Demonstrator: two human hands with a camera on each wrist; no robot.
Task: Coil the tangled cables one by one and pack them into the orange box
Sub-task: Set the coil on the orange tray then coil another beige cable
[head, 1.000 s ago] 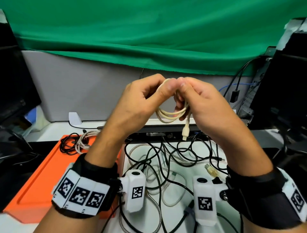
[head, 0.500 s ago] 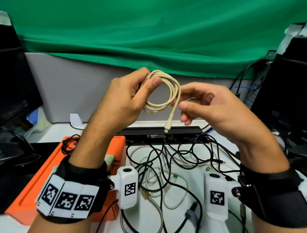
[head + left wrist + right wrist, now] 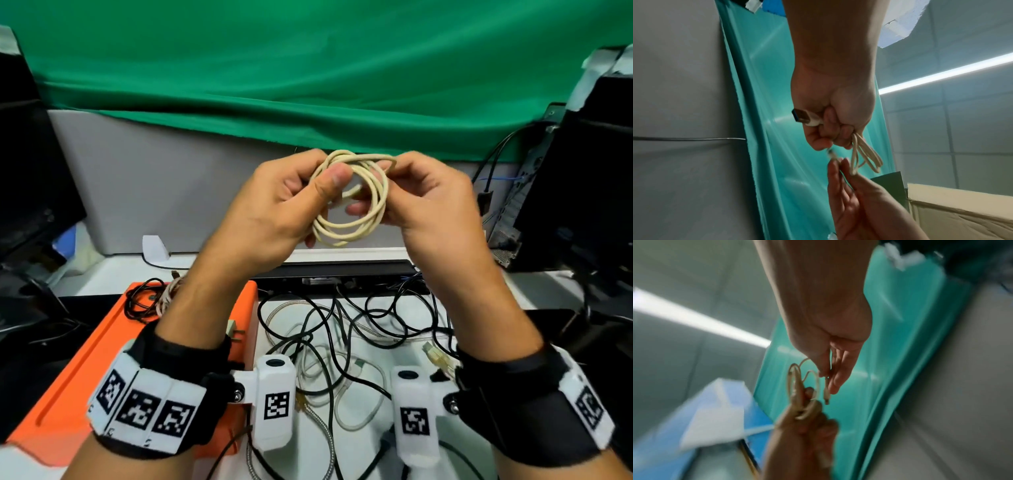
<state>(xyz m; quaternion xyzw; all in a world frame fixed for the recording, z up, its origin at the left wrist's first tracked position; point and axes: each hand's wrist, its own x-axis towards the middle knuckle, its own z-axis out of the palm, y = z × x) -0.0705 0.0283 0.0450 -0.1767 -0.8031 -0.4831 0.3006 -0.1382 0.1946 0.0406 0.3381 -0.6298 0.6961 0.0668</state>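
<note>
A cream cable (image 3: 352, 219) is wound into a small coil and held up in front of the green cloth. My left hand (image 3: 329, 181) grips the coil's left side with the thumb pressed on top; in the left wrist view a USB plug (image 3: 803, 117) sticks out of the fist. My right hand (image 3: 387, 181) pinches the cable's free end at the coil's upper right, and its small plug (image 3: 826, 392) shows in the right wrist view. The orange box (image 3: 68, 394) lies at the lower left, with coiled black and braided cables (image 3: 144, 301) at its far end.
A tangle of black, white and braided cables (image 3: 342, 335) spreads over the white table below my hands. A black bar-shaped device (image 3: 335, 274) lies behind it. Dark monitors stand at both sides, and a grey partition with green cloth closes the back.
The free end that hung down from the coil has been brought up across the loop. My right hand has closed in on the coil again and pinches that end.
</note>
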